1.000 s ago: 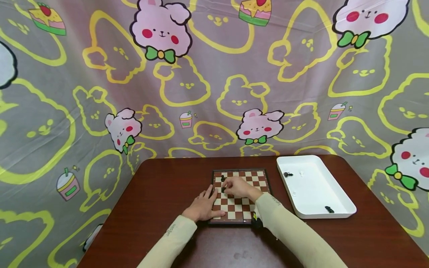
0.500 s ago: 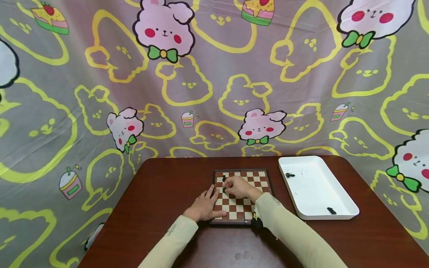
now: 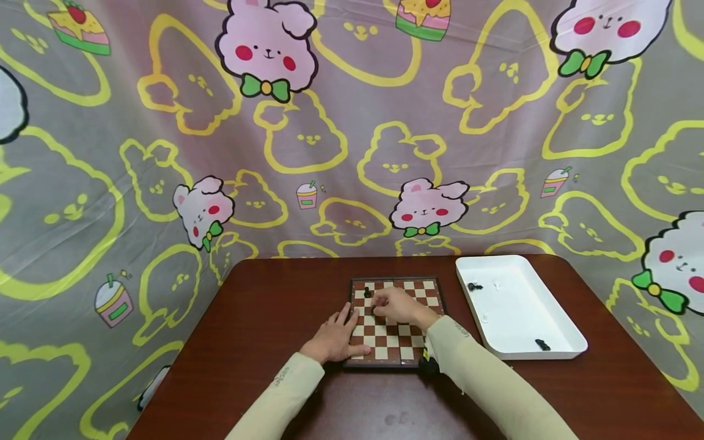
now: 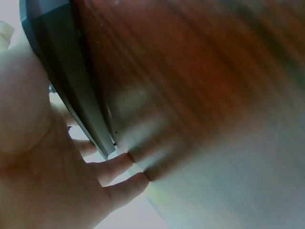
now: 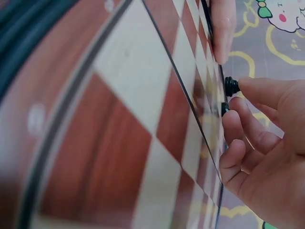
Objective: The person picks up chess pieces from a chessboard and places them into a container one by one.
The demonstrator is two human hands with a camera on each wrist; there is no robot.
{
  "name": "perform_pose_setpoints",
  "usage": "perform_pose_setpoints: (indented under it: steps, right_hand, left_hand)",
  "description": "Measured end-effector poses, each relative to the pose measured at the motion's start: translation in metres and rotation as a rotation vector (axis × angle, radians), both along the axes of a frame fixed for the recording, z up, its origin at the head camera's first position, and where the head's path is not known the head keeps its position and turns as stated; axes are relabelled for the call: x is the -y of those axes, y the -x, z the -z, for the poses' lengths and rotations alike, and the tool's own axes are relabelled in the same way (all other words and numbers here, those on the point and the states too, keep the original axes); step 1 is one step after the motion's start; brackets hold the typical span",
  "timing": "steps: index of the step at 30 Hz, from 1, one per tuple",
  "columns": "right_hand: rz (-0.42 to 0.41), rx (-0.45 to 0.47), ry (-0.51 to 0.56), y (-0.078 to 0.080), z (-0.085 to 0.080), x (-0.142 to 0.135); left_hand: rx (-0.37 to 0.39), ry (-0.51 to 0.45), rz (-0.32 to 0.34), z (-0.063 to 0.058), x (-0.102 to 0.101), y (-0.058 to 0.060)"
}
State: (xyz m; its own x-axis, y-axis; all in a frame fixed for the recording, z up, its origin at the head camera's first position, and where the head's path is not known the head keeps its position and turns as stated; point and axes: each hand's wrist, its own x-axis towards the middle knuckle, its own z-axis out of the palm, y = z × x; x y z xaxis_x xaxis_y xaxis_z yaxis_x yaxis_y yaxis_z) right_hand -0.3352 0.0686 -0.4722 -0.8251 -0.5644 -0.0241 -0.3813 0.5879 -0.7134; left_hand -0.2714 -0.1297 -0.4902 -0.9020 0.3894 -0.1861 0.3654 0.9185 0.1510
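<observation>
A brown-and-cream chessboard (image 3: 379,342) lies on the table. My right hand (image 3: 398,305) is over its upper left part. In the right wrist view, the thumb and fingertips pinch a small black chess piece (image 5: 232,86) just above the squares; its kind is mostly hidden. Another black chess piece (image 3: 367,292) stands near the board's far left corner. My left hand (image 3: 332,339) rests spread along the board's left edge, thumb on the near squares. From the left wrist view, the palm (image 4: 28,124) lies against the dark board edge (image 4: 76,71) and fingertips touch the table.
To the right of the board stands a white tray (image 3: 528,318). In it lie a black piece (image 3: 475,286), another black piece (image 3: 542,344) and small white pieces (image 3: 497,285). A patterned cloth (image 3: 330,140) hangs behind the brown table (image 3: 258,318).
My right hand has shifted a little to the right across the board, with the black piece between its fingertips. The left hand stays in place.
</observation>
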Motion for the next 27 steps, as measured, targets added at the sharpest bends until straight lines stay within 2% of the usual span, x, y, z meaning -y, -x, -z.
perform_pose_setpoints:
  steps: [2, 7, 18, 27]
  right_hand:
    - [-0.006, 0.006, 0.001, 0.0, -0.004, -0.006]
    - [-0.011, -0.045, -0.022, 0.001, -0.01, -0.022]
    - [0.091, -0.03, -0.032, -0.002, -0.025, -0.065]
    - [0.113, -0.048, -0.007, -0.004, -0.034, -0.101]
  left_hand:
    - [-0.002, 0.004, -0.001, 0.0, 0.0, 0.0]
    - [-0.009, 0.012, -0.002, 0.001, 0.0, 0.001]
    - [-0.004, -0.002, 0.001, -0.001, 0.001, -0.001]
    - [-0.012, -0.017, 0.007, 0.002, 0.001, 0.0]
